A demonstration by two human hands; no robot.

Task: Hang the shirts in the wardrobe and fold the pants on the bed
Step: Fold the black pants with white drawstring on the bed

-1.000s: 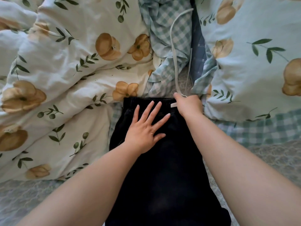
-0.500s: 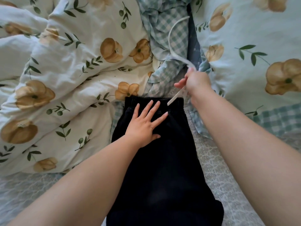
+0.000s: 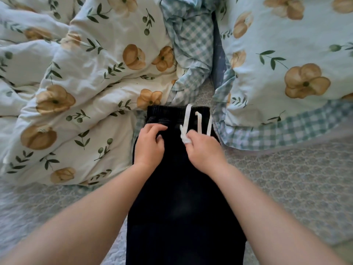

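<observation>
Dark pants (image 3: 183,197) lie flat on the bed (image 3: 286,178), waistband (image 3: 168,110) farthest from me. Left hand (image 3: 150,144) curls into the cloth just under the waistband, likely anchoring it. Right hand (image 3: 202,152) alongside pinches the white drawstring (image 3: 187,117), I judge to lay it on the pants before folding.

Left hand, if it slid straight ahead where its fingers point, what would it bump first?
Probably the ribbed waistband of the black pants the left hand lies on; past that, the checked bedding.
</observation>
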